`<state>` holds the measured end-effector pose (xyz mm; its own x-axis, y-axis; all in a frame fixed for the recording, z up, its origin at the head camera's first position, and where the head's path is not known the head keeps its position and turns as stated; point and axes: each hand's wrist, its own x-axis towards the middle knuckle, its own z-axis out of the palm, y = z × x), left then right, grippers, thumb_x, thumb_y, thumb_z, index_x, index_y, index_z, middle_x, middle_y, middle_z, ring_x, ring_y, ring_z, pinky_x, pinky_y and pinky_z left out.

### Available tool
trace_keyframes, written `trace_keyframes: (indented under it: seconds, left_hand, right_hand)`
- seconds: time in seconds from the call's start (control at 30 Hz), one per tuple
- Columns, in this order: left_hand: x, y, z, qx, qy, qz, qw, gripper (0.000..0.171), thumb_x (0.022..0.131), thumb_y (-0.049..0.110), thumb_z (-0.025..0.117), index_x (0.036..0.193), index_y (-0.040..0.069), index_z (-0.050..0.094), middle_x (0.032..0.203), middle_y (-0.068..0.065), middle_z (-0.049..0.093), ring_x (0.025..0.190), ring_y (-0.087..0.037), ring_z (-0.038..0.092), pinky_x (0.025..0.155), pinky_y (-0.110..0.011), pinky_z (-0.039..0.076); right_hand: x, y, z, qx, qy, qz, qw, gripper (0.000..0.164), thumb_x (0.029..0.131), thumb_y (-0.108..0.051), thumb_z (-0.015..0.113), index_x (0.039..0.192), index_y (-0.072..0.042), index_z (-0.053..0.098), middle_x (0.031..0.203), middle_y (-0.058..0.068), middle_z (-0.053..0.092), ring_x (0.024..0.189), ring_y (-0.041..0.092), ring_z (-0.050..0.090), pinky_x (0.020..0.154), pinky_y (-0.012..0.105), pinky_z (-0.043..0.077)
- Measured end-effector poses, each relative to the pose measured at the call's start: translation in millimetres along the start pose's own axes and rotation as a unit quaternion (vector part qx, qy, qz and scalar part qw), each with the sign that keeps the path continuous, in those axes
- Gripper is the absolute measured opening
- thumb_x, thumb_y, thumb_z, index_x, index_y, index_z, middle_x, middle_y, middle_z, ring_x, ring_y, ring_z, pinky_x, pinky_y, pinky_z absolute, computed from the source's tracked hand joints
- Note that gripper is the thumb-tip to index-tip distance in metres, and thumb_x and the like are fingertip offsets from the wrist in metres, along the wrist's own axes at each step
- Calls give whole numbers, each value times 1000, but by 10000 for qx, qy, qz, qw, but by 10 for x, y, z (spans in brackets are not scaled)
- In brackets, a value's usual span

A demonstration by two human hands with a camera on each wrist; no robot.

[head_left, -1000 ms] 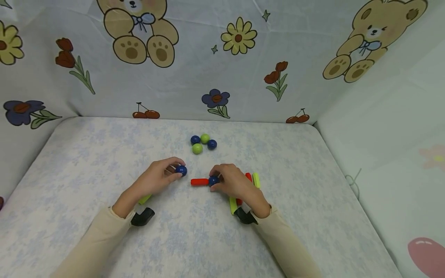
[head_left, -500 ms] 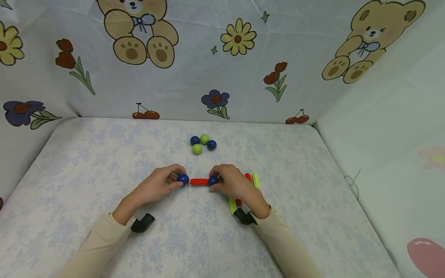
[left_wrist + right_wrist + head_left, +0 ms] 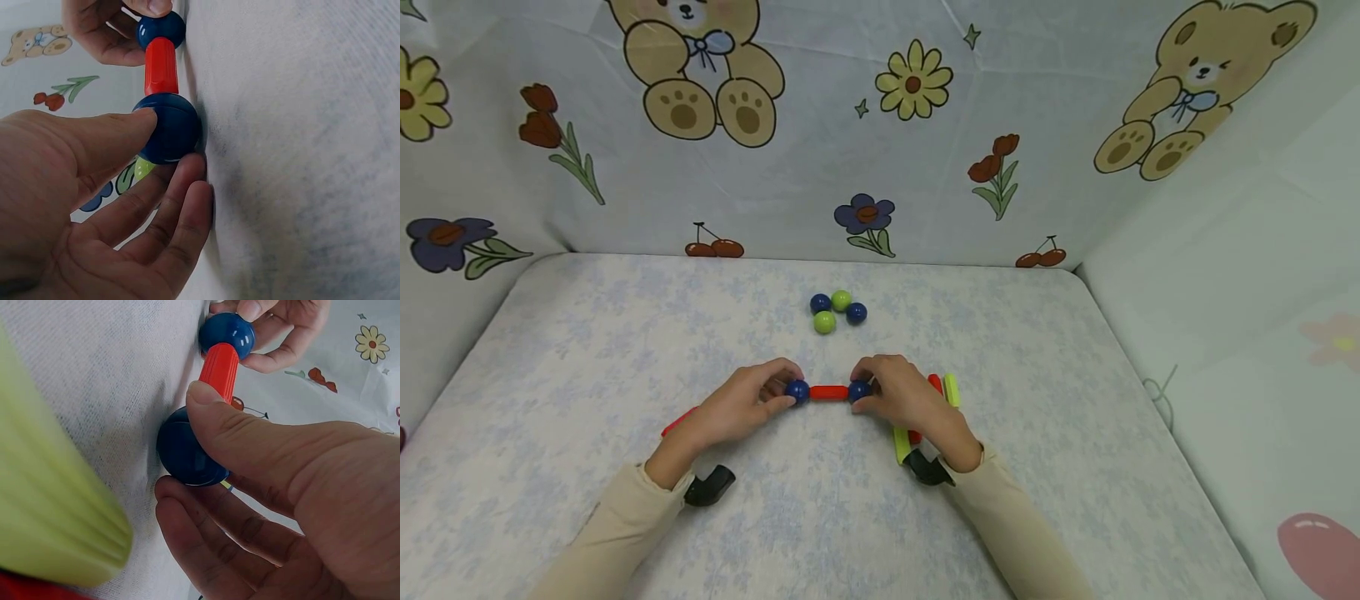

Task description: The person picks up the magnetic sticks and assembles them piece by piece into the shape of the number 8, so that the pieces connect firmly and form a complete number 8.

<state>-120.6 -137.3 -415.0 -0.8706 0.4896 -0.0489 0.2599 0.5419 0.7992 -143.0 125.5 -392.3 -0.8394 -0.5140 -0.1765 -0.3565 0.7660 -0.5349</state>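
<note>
My left hand (image 3: 750, 402) pinches a dark blue ball (image 3: 167, 129) between thumb and fingers. A short red rod (image 3: 828, 392) runs from that ball to a second blue ball (image 3: 185, 449), which my right hand (image 3: 901, 392) holds between thumb and fingertips. Each ball meets an end of the red rod, so the three lie in one straight line, low over the table. In the left wrist view the ribbed rod (image 3: 161, 66) stands between the two balls.
Two green balls (image 3: 824, 322) and two blue balls (image 3: 856, 313) cluster farther back on the table (image 3: 1037, 375). Yellow-green rods (image 3: 952, 390) and red rods (image 3: 935, 382) lie under and beside the right forearm. Another red rod (image 3: 679, 421) shows beside the left wrist. A patterned cloth hangs behind.
My left hand has brought its blue ball toward me and slightly right, up to the red rod's left end. The right hand has stayed in place on its ball.
</note>
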Motion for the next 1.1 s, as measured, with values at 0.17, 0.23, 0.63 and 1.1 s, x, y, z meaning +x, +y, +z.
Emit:
trace_keyframes:
  seconds: [0.17, 0.23, 0.63, 1.1]
  left_hand:
    - [-4, 3, 7, -16, 36, -45, 10000, 27, 96, 7, 66, 123, 9, 62, 112, -7, 70, 98, -18, 67, 84, -34, 54]
    - [-15, 9, 5, -3, 105, -69, 9999, 29, 96, 7, 66, 124, 8, 62, 114, -8, 69, 98, -18, 67, 84, -35, 54]
    - [-375, 22, -231, 493, 910, 55, 9946, 31, 95, 6, 67, 126, 6, 63, 120, -9, 68, 97, -19, 65, 83, -40, 54]
    - [-720, -21, -286, 1388, 1041, -389, 9841, 26, 92, 9, 72, 117, 11, 69, 92, 4, 60, 75, -7, 52, 63, -27, 45]
  right_hand:
    - [1, -3, -3, -44, 5, -5, 10000, 32, 85, -22, 82, 112, -9, 70, 100, 2, 69, 85, 13, 62, 78, 30, 53]
    - [4, -4, -4, -40, 5, -1, 10000, 32, 85, -21, 82, 113, -9, 70, 100, 2, 69, 86, 14, 62, 78, 30, 53]
    - [2, 1, 3, -20, 39, 18, 10000, 33, 85, -22, 82, 113, -9, 70, 102, 2, 69, 88, 13, 64, 79, 31, 53]
    - [10, -13, 0, 56, -21, 127, 9999, 33, 86, -22, 81, 114, -10, 70, 103, 2, 69, 90, 14, 64, 80, 32, 54]
